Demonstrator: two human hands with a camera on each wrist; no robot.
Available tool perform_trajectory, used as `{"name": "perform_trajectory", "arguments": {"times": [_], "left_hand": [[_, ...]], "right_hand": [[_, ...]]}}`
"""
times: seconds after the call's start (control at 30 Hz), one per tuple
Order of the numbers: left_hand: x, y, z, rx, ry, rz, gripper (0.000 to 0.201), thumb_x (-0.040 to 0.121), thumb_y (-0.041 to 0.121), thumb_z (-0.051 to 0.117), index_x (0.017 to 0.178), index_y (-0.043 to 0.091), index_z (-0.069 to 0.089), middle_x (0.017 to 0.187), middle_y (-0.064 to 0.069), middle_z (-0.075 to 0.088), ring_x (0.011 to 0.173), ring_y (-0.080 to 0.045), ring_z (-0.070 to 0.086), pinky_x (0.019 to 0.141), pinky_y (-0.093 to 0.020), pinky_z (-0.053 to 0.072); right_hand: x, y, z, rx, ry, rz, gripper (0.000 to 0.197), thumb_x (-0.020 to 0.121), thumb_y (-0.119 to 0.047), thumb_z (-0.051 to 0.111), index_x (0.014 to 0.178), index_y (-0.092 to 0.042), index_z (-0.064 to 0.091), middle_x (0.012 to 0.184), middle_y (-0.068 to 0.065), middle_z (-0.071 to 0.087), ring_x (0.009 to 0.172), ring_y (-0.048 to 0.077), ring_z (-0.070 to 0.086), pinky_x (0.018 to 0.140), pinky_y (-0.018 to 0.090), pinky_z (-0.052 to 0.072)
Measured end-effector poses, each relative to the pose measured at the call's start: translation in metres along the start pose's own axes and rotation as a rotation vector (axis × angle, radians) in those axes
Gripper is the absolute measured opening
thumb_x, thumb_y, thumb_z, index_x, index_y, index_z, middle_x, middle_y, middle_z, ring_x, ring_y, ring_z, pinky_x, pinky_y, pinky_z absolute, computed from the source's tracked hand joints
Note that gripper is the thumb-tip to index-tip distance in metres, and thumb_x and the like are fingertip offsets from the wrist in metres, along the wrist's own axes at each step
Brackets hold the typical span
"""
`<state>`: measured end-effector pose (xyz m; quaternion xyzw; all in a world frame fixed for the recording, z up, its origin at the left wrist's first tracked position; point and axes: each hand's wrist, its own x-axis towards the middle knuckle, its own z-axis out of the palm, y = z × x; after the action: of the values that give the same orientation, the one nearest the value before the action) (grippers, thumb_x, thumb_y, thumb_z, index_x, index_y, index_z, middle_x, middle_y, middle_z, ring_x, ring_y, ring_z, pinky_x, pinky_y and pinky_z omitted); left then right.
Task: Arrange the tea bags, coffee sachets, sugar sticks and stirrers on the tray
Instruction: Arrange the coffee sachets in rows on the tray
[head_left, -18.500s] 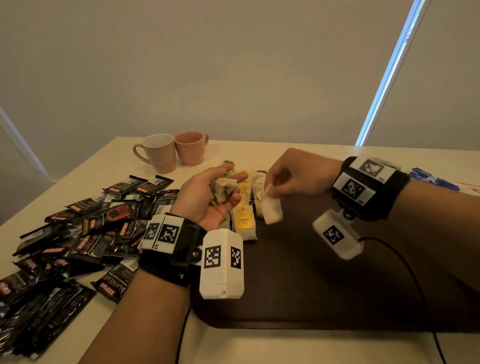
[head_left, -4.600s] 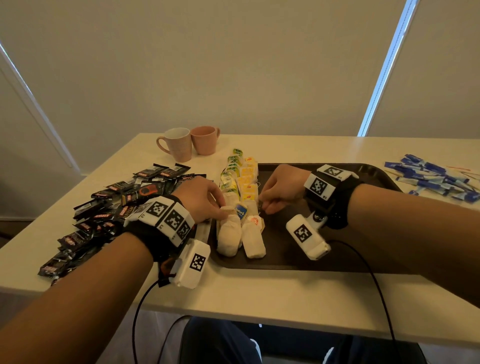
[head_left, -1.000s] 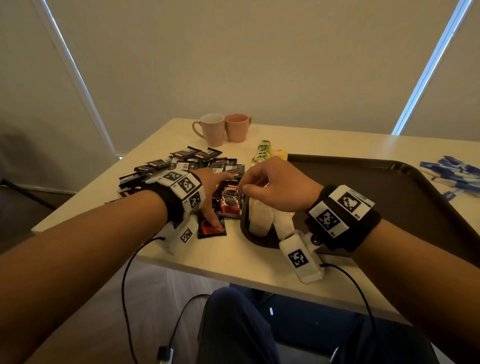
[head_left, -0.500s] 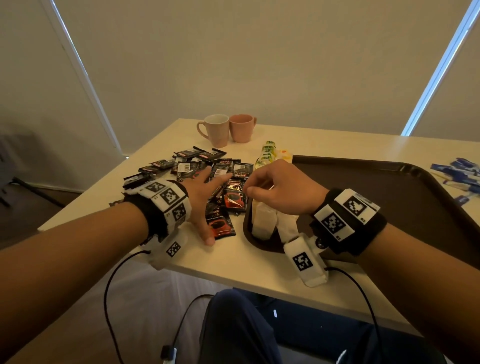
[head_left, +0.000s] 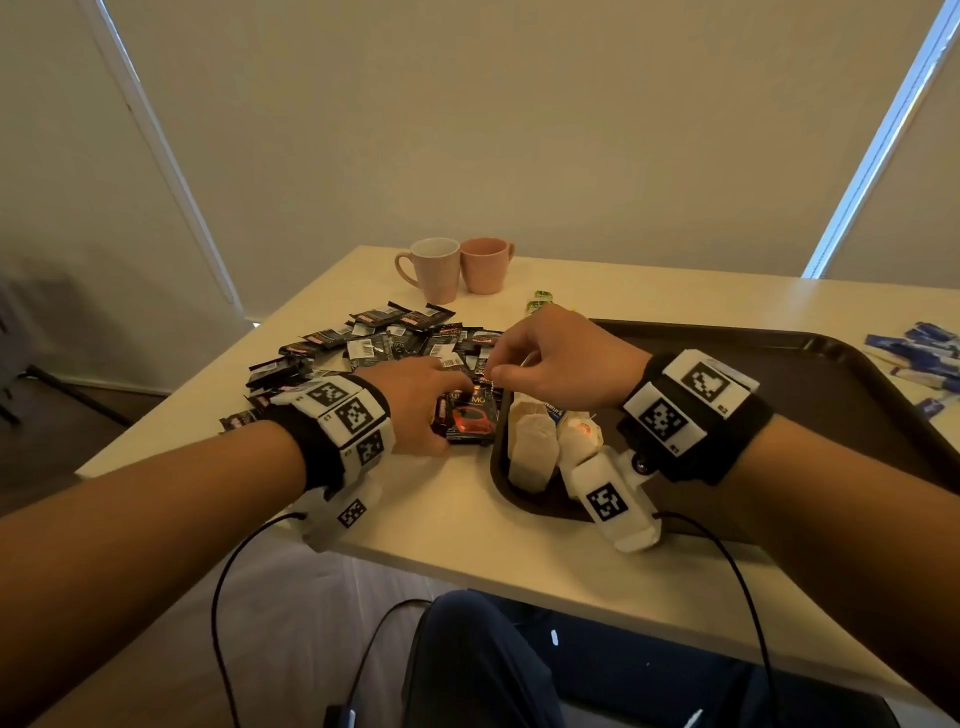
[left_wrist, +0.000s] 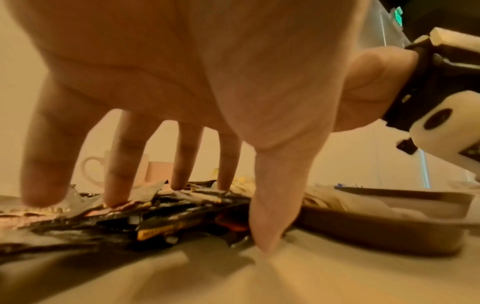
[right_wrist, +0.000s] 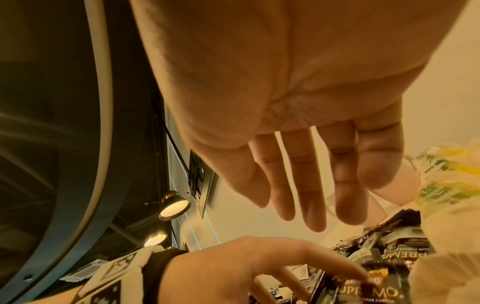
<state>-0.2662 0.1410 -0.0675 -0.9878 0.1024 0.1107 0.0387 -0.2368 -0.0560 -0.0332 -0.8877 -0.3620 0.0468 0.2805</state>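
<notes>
A heap of black coffee sachets lies on the table left of the dark brown tray. My left hand rests on the heap's near end with spread straight fingers; its thumb touches the table beside a red-printed sachet. My right hand hovers over the tray's left rim and the sachets, fingers relaxed and holding nothing. Tea bags lie in a row along the tray's left side, partly hidden by the right hand. Blue sugar sticks lie right of the tray.
Two pink mugs stand at the table's far side behind the sachets. The table's near edge runs just under both wrists. Most of the tray floor to the right is bare. Cables hang from both wrist cameras.
My left hand has drawn its fingers in and slid the red-printed sachet right, up to the tray's rim. The right hand has stayed over the rim.
</notes>
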Motion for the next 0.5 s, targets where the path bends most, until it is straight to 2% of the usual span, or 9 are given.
{"name": "perform_trajectory", "arguments": {"times": [0.1, 0.17, 0.27, 0.37, 0.43, 0.5], "left_hand": [[-0.009, -0.013, -0.02, -0.109, -0.012, -0.04, 0.103, 0.065, 0.063, 0.079, 0.15, 0.034, 0.029, 0.15, 0.005, 0.04, 0.134, -0.018, 0.042, 0.112, -0.042, 0.038], [-0.018, -0.029, -0.039, -0.24, -0.042, -0.125, 0.116, 0.056, 0.07, 0.076, 0.152, 0.029, 0.028, 0.156, 0.003, 0.034, 0.138, -0.019, 0.037, 0.115, -0.039, 0.033], [-0.036, -0.062, -0.054, -0.238, -0.135, -0.265, 0.135, 0.041, 0.083, 0.071, 0.154, 0.027, 0.022, 0.16, 0.0, 0.027, 0.142, -0.022, 0.032, 0.117, -0.042, 0.03], [-0.057, -0.091, -0.043, -0.176, -0.222, -0.359, 0.159, 0.02, 0.082, 0.077, 0.156, 0.031, 0.011, 0.162, -0.002, 0.021, 0.145, -0.026, 0.027, 0.118, -0.047, 0.029], [-0.068, -0.103, -0.028, -0.13, -0.289, -0.41, 0.176, 0.004, 0.081, 0.076, 0.154, 0.039, -0.005, 0.165, -0.003, 0.005, 0.149, -0.029, 0.017, 0.118, -0.053, 0.028], [-0.074, -0.105, -0.011, -0.095, -0.338, -0.452, 0.175, 0.008, 0.074, 0.08, 0.151, 0.044, -0.016, 0.165, -0.003, -0.01, 0.151, -0.031, 0.008, 0.118, -0.054, 0.026]], "right_hand": [[-0.003, 0.002, -0.001, 0.041, 0.026, -0.01, 0.016, 0.094, -0.021, 0.064, 0.099, -0.016, 0.078, 0.095, -0.006, 0.075, 0.086, 0.006, 0.067, 0.081, 0.022, 0.056], [-0.006, 0.004, -0.003, 0.078, 0.058, -0.013, 0.016, 0.094, -0.021, 0.064, 0.1, -0.015, 0.078, 0.095, -0.006, 0.074, 0.085, 0.004, 0.067, 0.077, 0.015, 0.053], [-0.01, 0.005, -0.003, 0.12, 0.057, -0.024, 0.015, 0.094, -0.02, 0.064, 0.1, -0.014, 0.077, 0.093, -0.008, 0.073, 0.085, 0.004, 0.066, 0.075, 0.012, 0.052], [-0.01, 0.0, 0.003, 0.101, -0.008, -0.044, 0.016, 0.094, -0.021, 0.064, 0.1, -0.015, 0.077, 0.095, -0.007, 0.073, 0.087, 0.005, 0.066, 0.077, 0.017, 0.054], [-0.006, -0.007, 0.008, 0.082, -0.043, -0.061, 0.016, 0.094, -0.022, 0.064, 0.1, -0.014, 0.077, 0.095, -0.006, 0.074, 0.087, 0.007, 0.066, 0.08, 0.023, 0.056], [0.0, -0.017, 0.014, 0.06, -0.068, -0.066, 0.016, 0.094, -0.022, 0.063, 0.098, -0.014, 0.077, 0.092, -0.006, 0.073, 0.085, 0.009, 0.067, 0.08, 0.028, 0.057]]}}
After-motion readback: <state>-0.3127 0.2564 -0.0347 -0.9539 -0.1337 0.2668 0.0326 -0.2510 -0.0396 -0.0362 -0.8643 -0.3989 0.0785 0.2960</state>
